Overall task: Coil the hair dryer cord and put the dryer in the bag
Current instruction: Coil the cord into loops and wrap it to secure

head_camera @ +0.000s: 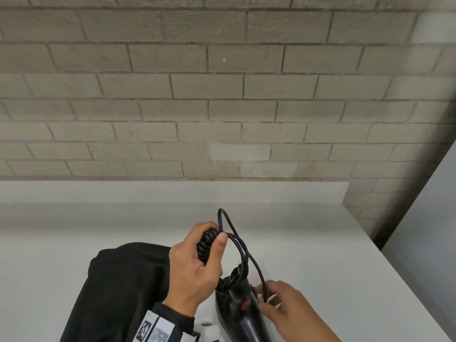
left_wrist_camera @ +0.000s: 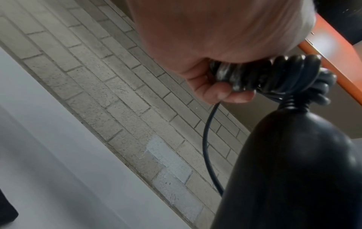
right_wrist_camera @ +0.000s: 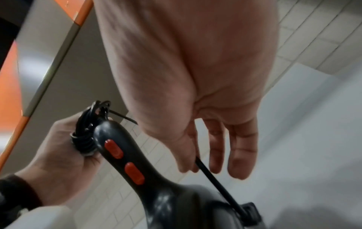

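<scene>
A black hair dryer (head_camera: 243,314) with red buttons (right_wrist_camera: 114,148) lies handle-up at the counter's near edge. My left hand (head_camera: 212,234) grips a tight coil of its black cord (head_camera: 206,245) just above the handle end (left_wrist_camera: 293,155); its fingers (left_wrist_camera: 219,93) curl round the coil (left_wrist_camera: 264,74). A loose loop of cord (head_camera: 238,245) arcs from that coil down to my right hand (head_camera: 264,299), which pinches the cord (right_wrist_camera: 207,173) between thumb and forefinger beside the dryer. The plug (right_wrist_camera: 249,212) hangs just below the pinch. The black bag (head_camera: 123,287) lies to the left, behind my left hand.
The white counter (head_camera: 320,243) runs to a grey brick wall (head_camera: 222,95) at the back and ends at an edge on the right (head_camera: 394,275). An orange-edged panel (right_wrist_camera: 11,77) shows in the wrist views.
</scene>
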{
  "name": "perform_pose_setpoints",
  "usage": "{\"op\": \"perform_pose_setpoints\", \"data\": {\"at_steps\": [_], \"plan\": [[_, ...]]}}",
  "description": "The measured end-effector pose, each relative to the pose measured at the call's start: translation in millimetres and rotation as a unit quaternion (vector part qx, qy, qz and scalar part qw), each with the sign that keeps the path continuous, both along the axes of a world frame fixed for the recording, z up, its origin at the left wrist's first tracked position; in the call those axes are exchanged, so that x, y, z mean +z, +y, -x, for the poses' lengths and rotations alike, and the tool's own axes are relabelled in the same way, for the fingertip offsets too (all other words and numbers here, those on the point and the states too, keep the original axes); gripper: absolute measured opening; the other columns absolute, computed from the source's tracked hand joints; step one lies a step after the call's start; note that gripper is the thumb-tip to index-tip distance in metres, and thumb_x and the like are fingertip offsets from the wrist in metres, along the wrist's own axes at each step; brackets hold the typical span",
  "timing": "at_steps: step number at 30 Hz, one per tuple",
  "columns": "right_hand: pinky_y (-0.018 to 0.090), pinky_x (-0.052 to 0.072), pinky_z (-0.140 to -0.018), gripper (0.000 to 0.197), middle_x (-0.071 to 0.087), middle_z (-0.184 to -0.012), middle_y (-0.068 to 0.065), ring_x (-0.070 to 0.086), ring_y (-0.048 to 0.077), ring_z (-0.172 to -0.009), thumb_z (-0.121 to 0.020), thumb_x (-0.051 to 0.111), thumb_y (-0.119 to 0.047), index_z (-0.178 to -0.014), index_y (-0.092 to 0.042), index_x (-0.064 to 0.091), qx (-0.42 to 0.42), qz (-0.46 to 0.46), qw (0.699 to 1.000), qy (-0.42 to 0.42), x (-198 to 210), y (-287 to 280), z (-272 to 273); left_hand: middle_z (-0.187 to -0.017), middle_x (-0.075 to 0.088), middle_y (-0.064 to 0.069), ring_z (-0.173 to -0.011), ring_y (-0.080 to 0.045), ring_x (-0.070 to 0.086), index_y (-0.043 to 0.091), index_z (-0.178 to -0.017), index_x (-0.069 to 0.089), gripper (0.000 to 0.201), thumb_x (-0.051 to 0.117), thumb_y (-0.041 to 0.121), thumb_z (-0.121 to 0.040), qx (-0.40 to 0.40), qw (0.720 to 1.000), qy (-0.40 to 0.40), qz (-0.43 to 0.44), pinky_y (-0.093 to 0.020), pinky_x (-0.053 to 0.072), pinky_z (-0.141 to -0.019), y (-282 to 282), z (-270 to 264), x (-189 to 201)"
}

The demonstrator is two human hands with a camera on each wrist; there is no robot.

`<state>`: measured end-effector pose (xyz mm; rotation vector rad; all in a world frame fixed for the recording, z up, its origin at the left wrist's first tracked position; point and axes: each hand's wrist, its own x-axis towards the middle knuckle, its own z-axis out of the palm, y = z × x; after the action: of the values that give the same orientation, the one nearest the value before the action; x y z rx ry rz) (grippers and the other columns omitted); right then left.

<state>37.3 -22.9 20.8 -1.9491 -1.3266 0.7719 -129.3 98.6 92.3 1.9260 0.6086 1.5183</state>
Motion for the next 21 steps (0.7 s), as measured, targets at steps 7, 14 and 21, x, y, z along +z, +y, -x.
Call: {"op": "perform_pose_setpoints", "data": {"at_steps": [7,14,21], "plan": [[0.037,0.059,-0.076,0.025,0.067,-0.078,0.007,0.069,0.017,-0.07,-0.094,0.055,0.0,-0.084,-0.021,0.064,-0.128,-0.196,0.966,0.107,10.1,0.3,-10.1,-0.047,0.053,-0.004,-0.035,-0.017,0.055,0.03,-0.091,0.062,0.033,0.053,0.062,-0.09,-0.035,0.999,-0.002,0.019,-0.034,0.045,-0.04,-2.0,-0.6,-0.3],[0.032,0.058,-0.074,0.023,0.063,-0.084,0.015,0.065,0.026,-0.078,-0.09,0.054,-0.008,-0.111,0.001,0.06,-0.073,-0.282,0.844,0.45,58.5,7.6,-8.2,-0.046,0.055,0.006,-0.034,-0.013,0.055,0.03,-0.096,0.063,0.031,0.053,0.06,-0.091,-0.082,0.996,-0.001,0.025,-0.02,0.045,-0.043,-8.4,-6.0,2.0],[0.029,0.054,-0.07,0.029,0.057,-0.085,0.014,0.059,0.025,-0.077,-0.091,0.062,-0.017,-0.119,-0.006,0.062,-0.061,-0.289,0.839,0.457,55.0,13.5,-14.8,-0.046,0.053,0.011,-0.033,-0.015,0.055,0.029,-0.094,0.063,0.031,0.055,0.058,-0.091,-0.09,0.995,-0.007,0.04,-0.018,0.044,-0.044,-7.4,0.4,3.9]]}}
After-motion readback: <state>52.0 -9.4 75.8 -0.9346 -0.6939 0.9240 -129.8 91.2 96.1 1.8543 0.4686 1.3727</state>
